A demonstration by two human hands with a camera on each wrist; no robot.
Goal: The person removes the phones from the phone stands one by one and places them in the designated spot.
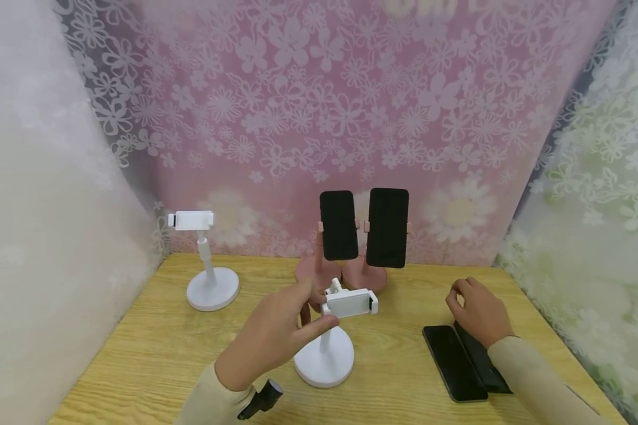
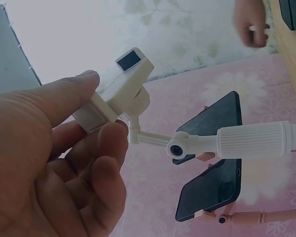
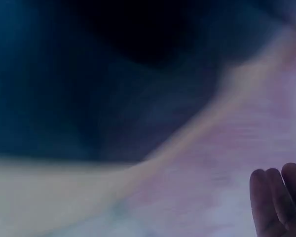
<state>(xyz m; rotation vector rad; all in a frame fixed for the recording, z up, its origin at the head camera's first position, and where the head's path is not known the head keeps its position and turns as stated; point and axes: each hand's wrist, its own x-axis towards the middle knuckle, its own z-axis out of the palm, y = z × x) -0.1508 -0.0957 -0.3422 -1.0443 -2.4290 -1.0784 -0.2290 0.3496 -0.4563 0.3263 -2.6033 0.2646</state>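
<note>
Head: L hand (image 1: 273, 333) pinches one end of the clamp (image 1: 350, 304) on the front white stand (image 1: 325, 345), which stands upright on the tbl (image 1: 143, 366), approx. centre. R hand (image 1: 478, 311) is by 2 dark phones (image 1: 453, 361) lying flat side by side, fingers loosely bent, no grip; can't tell if it touches them. 2nd white stand (image 1: 212, 290) back L; 2 pink stands (image 1: 365, 275) at back w/ upright phones.

L wrist: thumb one side, fingers other side of clamp; clamp tilted, hinged arm (image 2: 153, 139) behind.

R wrist: fingers (image 3: 262, 202) roughly straight, lower R; rest blurred.
</note>
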